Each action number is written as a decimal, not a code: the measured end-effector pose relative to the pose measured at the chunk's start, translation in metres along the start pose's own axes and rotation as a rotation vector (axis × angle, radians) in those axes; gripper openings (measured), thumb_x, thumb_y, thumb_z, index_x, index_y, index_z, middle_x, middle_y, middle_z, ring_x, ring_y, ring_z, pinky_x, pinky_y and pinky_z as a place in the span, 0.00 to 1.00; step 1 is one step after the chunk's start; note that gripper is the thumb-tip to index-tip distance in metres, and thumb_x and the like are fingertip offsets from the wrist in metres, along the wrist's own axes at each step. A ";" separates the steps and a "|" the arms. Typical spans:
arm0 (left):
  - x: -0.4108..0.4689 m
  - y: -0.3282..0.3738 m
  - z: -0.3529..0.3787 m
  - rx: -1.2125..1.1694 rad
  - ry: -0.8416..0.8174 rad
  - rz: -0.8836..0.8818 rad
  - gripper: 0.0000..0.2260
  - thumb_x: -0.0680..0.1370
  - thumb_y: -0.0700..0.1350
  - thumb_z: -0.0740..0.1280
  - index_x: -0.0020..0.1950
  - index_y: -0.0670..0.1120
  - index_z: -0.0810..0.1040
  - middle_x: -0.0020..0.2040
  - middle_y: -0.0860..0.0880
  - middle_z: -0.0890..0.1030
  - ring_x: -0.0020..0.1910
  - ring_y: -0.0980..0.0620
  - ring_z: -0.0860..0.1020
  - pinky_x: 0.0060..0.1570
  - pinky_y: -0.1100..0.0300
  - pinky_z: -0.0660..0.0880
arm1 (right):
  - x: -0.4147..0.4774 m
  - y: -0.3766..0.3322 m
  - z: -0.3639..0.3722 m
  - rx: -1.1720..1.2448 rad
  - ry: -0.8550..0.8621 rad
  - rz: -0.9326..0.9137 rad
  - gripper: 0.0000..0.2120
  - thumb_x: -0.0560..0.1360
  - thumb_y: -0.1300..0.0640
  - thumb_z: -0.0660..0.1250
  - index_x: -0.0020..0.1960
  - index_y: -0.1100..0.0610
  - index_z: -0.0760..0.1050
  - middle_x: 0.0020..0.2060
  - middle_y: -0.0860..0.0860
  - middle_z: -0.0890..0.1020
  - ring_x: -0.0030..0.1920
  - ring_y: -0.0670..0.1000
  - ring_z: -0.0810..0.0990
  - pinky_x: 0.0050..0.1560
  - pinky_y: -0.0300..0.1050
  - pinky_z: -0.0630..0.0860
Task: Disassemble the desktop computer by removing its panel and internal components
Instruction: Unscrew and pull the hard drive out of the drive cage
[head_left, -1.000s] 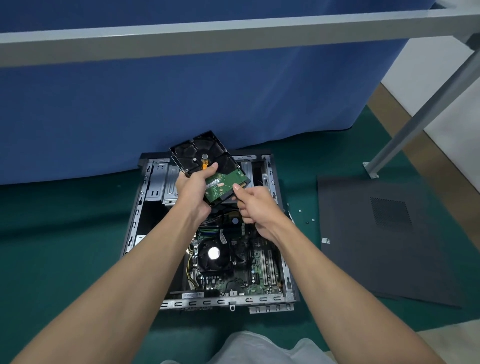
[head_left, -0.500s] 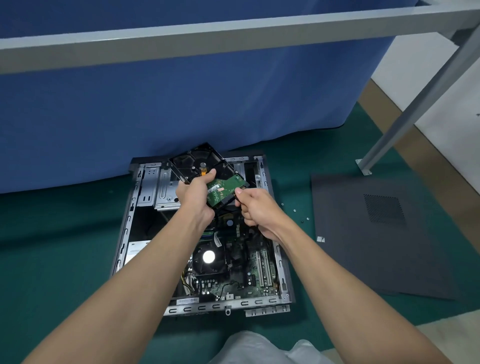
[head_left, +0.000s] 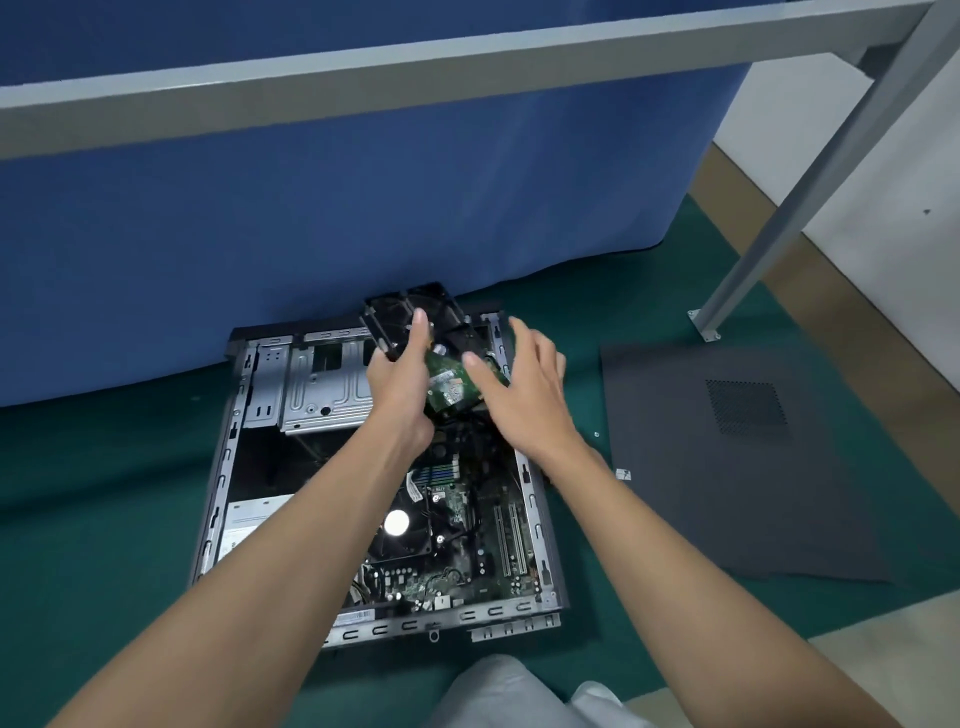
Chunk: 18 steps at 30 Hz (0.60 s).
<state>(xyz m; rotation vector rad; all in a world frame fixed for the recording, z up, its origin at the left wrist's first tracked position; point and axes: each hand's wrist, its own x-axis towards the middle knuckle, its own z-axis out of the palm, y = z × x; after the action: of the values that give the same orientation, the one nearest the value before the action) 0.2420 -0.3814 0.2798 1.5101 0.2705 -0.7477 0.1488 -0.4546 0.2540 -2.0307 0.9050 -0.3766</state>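
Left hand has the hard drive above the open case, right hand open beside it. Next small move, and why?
Probably carry the hard drive right, onto the green mat by the side panel: the left hand grips it, tilted, above the case; the right hand is open, holding nothing.

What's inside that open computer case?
A motherboard, a round fan and a metal drive cage. The hard drive, left hand and right hand hide what lies beneath them.

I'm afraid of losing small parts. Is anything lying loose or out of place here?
A small screw lies loose on the green mat between the computer case and the side panel, easy to lose. A white scrap lies nearby.
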 end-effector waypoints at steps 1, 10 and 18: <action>-0.002 -0.002 0.005 0.054 -0.041 0.006 0.38 0.73 0.68 0.64 0.75 0.45 0.63 0.72 0.49 0.70 0.69 0.46 0.70 0.68 0.39 0.63 | 0.002 -0.001 -0.005 0.014 -0.092 0.017 0.43 0.71 0.30 0.58 0.77 0.49 0.47 0.75 0.48 0.53 0.73 0.49 0.49 0.68 0.51 0.56; 0.001 -0.027 0.050 -0.099 -0.539 -0.166 0.37 0.75 0.72 0.44 0.60 0.46 0.79 0.54 0.44 0.84 0.52 0.47 0.83 0.47 0.52 0.77 | 0.013 0.043 -0.037 0.071 -0.117 0.248 0.60 0.57 0.37 0.74 0.77 0.46 0.41 0.75 0.53 0.56 0.74 0.57 0.54 0.72 0.58 0.58; 0.043 -0.032 0.050 1.046 -0.191 0.536 0.17 0.81 0.52 0.61 0.67 0.46 0.73 0.62 0.47 0.78 0.60 0.47 0.75 0.59 0.54 0.72 | 0.025 0.136 -0.060 -0.256 0.128 0.481 0.51 0.59 0.43 0.76 0.73 0.47 0.50 0.65 0.62 0.66 0.65 0.63 0.62 0.65 0.58 0.60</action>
<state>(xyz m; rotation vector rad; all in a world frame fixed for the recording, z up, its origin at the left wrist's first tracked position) 0.2411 -0.4377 0.2323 2.3152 -0.7694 -0.5973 0.0703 -0.5583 0.1775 -1.9435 1.5430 -0.1273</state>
